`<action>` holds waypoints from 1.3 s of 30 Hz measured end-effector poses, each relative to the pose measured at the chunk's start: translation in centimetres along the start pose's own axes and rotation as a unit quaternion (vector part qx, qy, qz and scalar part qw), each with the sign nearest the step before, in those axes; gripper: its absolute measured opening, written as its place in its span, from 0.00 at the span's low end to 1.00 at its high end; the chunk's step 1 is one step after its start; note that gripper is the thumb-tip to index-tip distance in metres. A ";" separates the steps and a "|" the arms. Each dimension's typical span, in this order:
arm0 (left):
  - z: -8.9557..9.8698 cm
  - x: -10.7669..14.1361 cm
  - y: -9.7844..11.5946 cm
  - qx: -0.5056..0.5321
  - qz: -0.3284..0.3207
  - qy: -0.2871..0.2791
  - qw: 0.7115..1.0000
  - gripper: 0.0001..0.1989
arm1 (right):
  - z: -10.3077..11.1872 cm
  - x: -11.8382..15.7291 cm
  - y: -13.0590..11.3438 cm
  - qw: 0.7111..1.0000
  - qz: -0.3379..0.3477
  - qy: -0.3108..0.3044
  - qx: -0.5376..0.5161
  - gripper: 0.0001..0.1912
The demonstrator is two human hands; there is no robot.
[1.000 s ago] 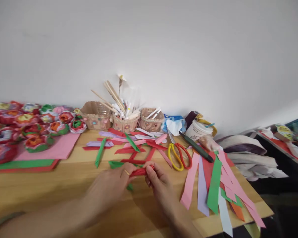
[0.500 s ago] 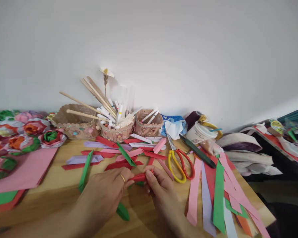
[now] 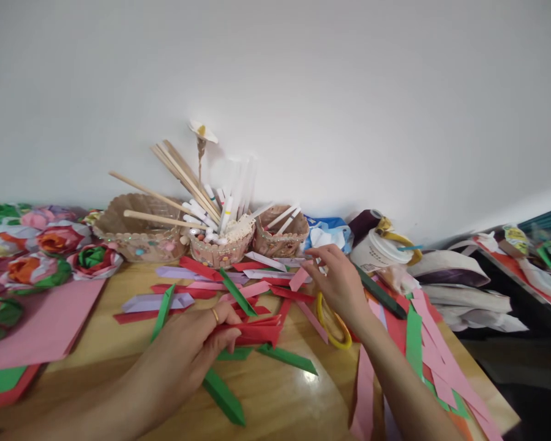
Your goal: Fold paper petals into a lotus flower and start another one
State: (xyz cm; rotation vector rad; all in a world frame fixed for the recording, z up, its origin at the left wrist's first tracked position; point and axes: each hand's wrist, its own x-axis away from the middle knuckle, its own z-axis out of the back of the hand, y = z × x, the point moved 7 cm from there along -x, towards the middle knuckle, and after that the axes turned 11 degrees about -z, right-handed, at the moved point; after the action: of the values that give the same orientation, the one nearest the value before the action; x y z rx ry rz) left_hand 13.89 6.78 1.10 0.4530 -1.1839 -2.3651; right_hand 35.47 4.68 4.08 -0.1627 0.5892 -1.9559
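Observation:
Folded red paper strips [image 3: 257, 332] are pinched between the thumb and fingers of my left hand [image 3: 188, 346], their ends pointing right. My right hand [image 3: 337, 282] is raised over the scissors [image 3: 333, 324], fingers stretched out and apart, with nothing visible in them. It covers the blades and the red handle; the yellow handle shows below it. Around my left hand lie several folded strips: green ones [image 3: 287, 359] in front, a lilac one [image 3: 158, 302] to the left, and red, pink and white ones behind. A white tissue [image 3: 328, 237] is just beyond my right fingers.
Decorated baskets [image 3: 140, 245] with sticks and markers stand along the wall. Paper flowers [image 3: 57, 237] and pink sheets [image 3: 41, 318] lie left. On the right are a dark green cutter-like tool [image 3: 383, 294], a white tub [image 3: 379, 251] and long paper strips [image 3: 413, 343] near the table edge.
My right hand has let go of the red paper and moved up and right, over the scissors. The left hand keeps the red paper, whose folded layers now show.

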 end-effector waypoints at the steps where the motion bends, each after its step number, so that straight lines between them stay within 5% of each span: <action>1: 0.0 0.0 -0.1 0.006 0.004 -0.003 1.000 0.13 | -0.5 -0.4 0.2 0.999 0.000 -0.009 0.038 0.10; 5: -0.1 -0.1 -0.7 0.031 0.021 -0.009 0.999 0.13 | -1.0 -1.2 0.7 0.997 -0.002 -0.019 0.078 0.09; 12: 0.2 -0.4 -1.3 0.111 0.034 0.016 0.993 0.14 | 4.1 -2.0 2.2 0.993 -0.067 0.025 -0.095 0.10; 18: 0.6 -0.6 -1.2 0.137 0.014 0.041 0.990 0.13 | 7.3 -2.0 2.2 0.956 -0.142 0.064 -0.248 0.09; 27: 1.5 -1.0 -1.2 0.180 0.003 0.073 0.981 0.11 | 8.4 -3.8 1.6 0.926 -0.159 0.065 -0.336 0.08; 34: 1.6 -0.6 -1.4 0.182 0.014 0.067 0.981 0.11 | 8.8 -4.9 0.6 0.882 -0.124 0.022 -0.455 0.07; 39: 1.8 -0.6 -1.0 0.172 0.011 0.061 0.983 0.11 | 10.3 -4.6 -1.9 0.924 -0.027 0.028 -0.380 0.12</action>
State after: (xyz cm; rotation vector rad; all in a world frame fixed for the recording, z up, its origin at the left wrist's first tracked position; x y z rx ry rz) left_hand 13.32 8.85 1.40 0.6814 -1.5350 -2.0830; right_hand 39.80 5.96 14.62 -0.6096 1.3752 -1.6906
